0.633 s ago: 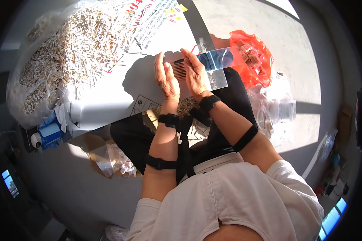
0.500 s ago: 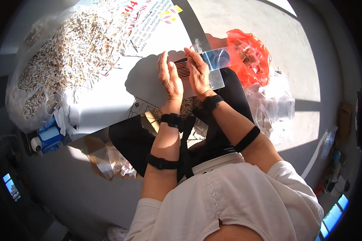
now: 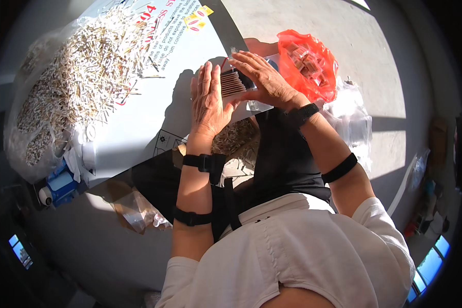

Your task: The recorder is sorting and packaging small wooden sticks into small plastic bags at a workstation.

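Note:
A row of thin brown sticks (image 3: pixel 233 83) lies side by side on a dark backing at the table's edge. My left hand (image 3: pixel 206 107) lies flat along their left side, fingers stretched out and together, thumb toward the lower end of the row. Across the right side reaches my right hand (image 3: pixel 270 86), fingers extended and thumb spread toward the sticks. Neither hand is closed on anything; whether the thumbs touch the sticks I cannot tell. A clear plastic piece (image 3: pixel 257 106) shows below the right hand, which hides much of what lies under it.
A large heap of loose small sticks (image 3: pixel 90 66) fills the left of the white printed table (image 3: pixel 131 141), partly inside a clear bag (image 3: pixel 23 113). A red bag (image 3: pixel 321 77) of small packets stands at right, above clear plastic bags (image 3: pixel 351 120). More sticks (image 3: pixel 233 137) lie below the table edge.
My hands have moved apart from either side of the stick row. The right hand has turned and spread outward, covering more of the clear plastic. The whole view has shifted slightly.

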Action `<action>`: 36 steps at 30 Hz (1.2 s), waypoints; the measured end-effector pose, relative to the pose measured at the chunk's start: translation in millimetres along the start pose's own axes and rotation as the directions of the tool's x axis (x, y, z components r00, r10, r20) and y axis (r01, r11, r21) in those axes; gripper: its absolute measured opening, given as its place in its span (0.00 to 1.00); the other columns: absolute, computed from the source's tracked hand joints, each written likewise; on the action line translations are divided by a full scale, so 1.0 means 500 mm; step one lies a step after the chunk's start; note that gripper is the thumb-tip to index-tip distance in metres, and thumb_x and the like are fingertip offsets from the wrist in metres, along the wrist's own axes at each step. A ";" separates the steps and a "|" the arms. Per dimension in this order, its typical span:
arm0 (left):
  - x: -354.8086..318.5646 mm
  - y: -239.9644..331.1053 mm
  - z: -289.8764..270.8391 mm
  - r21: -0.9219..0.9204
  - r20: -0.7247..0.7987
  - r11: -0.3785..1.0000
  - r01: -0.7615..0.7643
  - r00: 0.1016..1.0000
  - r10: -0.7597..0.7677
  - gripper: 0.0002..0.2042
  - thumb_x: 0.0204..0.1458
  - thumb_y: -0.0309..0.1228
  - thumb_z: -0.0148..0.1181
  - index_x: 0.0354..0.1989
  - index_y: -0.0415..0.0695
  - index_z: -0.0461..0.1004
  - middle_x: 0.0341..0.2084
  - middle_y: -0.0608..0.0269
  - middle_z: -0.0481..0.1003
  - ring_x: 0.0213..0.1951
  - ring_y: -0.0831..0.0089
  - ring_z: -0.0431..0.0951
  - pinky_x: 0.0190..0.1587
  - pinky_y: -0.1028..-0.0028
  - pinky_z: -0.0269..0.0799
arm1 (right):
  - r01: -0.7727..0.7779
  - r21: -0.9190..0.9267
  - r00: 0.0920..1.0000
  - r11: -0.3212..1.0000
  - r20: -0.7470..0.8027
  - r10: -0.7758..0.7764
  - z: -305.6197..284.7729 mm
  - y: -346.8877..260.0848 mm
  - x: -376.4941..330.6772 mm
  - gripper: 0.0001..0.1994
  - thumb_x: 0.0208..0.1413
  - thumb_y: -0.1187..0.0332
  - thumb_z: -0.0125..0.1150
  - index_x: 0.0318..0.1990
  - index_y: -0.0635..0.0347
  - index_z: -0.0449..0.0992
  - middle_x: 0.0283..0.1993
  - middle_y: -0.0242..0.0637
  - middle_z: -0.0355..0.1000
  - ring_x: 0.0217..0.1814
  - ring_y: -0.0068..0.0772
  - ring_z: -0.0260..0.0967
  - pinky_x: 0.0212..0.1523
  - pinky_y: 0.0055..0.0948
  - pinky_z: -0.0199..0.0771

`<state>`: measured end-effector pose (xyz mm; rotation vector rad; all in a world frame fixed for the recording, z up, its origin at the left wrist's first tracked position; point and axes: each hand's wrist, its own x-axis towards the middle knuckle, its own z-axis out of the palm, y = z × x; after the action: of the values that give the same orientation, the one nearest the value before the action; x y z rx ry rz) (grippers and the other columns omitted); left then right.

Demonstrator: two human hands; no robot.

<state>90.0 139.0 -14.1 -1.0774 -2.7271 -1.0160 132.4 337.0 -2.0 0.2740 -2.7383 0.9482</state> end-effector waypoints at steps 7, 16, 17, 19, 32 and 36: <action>-0.013 0.020 0.008 0.324 0.202 0.946 -0.013 0.978 -0.055 0.39 0.56 0.45 0.57 0.72 0.42 0.47 0.71 0.56 0.46 0.73 0.62 0.43 0.72 0.53 0.38 | 0.125 -0.123 0.983 0.984 0.149 -0.106 0.016 0.018 -0.009 0.33 0.44 0.69 0.69 0.61 0.55 0.67 0.66 0.36 0.64 0.70 0.44 0.56 0.70 0.45 0.55; -0.020 0.011 0.027 0.341 0.201 0.940 -0.001 0.977 -0.072 0.39 0.58 0.51 0.50 0.72 0.43 0.45 0.73 0.56 0.43 0.74 0.62 0.40 0.71 0.51 0.35 | -0.364 0.048 0.910 0.930 -0.192 0.366 0.002 -0.028 -0.011 0.08 0.48 0.70 0.64 0.37 0.61 0.79 0.44 0.43 0.77 0.47 0.47 0.75 0.44 0.39 0.77; -0.019 0.013 0.028 0.335 0.200 0.942 -0.003 0.977 -0.068 0.39 0.58 0.51 0.50 0.72 0.43 0.45 0.73 0.56 0.43 0.74 0.62 0.40 0.71 0.51 0.35 | -0.354 -0.103 0.934 0.930 -0.093 0.345 -0.003 -0.027 -0.007 0.06 0.48 0.70 0.62 0.34 0.60 0.79 0.38 0.45 0.77 0.41 0.49 0.75 0.39 0.41 0.76; -0.020 0.013 0.028 0.291 0.206 0.957 0.021 0.975 -0.084 0.40 0.58 0.51 0.51 0.72 0.44 0.44 0.73 0.55 0.43 0.74 0.61 0.41 0.71 0.50 0.35 | -0.295 -0.309 0.938 0.904 0.088 0.336 -0.005 -0.035 0.012 0.07 0.50 0.69 0.57 0.30 0.57 0.80 0.28 0.47 0.77 0.33 0.51 0.77 0.32 0.43 0.77; -0.018 0.016 0.035 0.429 0.256 0.903 0.008 0.958 -0.130 0.38 0.59 0.56 0.43 0.71 0.43 0.48 0.73 0.56 0.42 0.74 0.63 0.39 0.71 0.52 0.33 | -0.194 -0.619 0.769 0.761 0.386 0.510 0.008 -0.081 0.125 0.14 0.58 0.61 0.52 0.41 0.56 0.82 0.44 0.43 0.79 0.48 0.43 0.78 0.45 0.39 0.77; -0.024 0.031 0.060 0.357 0.120 0.930 0.087 0.983 -0.138 0.39 0.59 0.54 0.47 0.71 0.41 0.46 0.72 0.53 0.43 0.73 0.60 0.41 0.71 0.51 0.33 | -0.415 -0.482 0.749 0.771 0.300 0.591 -0.021 -0.034 0.094 0.12 0.46 0.62 0.58 0.35 0.56 0.81 0.38 0.43 0.79 0.43 0.44 0.78 0.42 0.38 0.78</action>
<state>114.7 157.9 -32.0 -0.9737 -2.9565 -0.4412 93.5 325.8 28.7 -0.4324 -3.4371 0.4367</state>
